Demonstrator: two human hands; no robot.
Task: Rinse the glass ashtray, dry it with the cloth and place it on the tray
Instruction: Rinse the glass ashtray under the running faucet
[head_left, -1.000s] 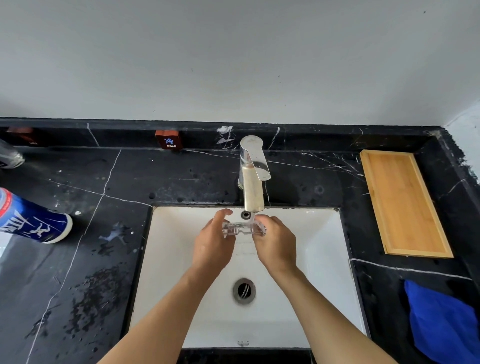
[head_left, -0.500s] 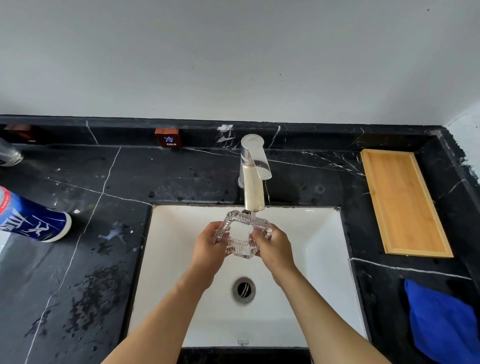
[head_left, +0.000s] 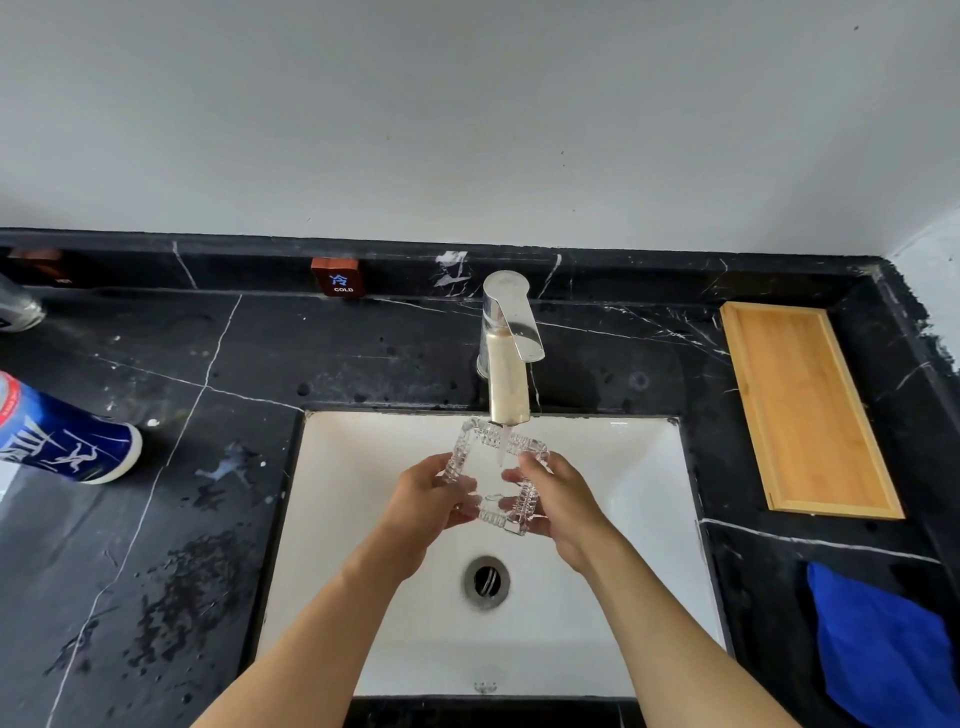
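Over the white rectangular basin (head_left: 623, 519), a clear, ribbed square glass ashtray (head_left: 496, 475) is being held under the chrome tap (head_left: 506, 353), tilted so that its hollow is facing the camera. It is being gripped from both sides: the left hand (head_left: 431, 499) is being kept closed on its 9 o'clock edge, and the right hand (head_left: 558, 501) is being kept closed on its 3 o'clock edge, with the right fingertips (head_left: 511, 475) being laid inside the hollow. A thin stream of water (head_left: 501, 444) is being run from the spout onto the upper part of the ashtray. The round metal drain (head_left: 487, 581) is being left uncovered at 6 o'clock from the ashtray.

On the black, white-veined marble counter (head_left: 363, 358), a long rectangular bamboo tray (head_left: 805, 405) is being left at 2 o'clock from the basin, well apart from the ashtray. A crumpled blue cloth (head_left: 883, 654) is being left at 4 o'clock, near the counter's front edge. At 9 o'clock a blue printed can (head_left: 62, 434) is being left on its side, and a small red tag marked COLD (head_left: 336, 277) is being shown at 11 o'clock.
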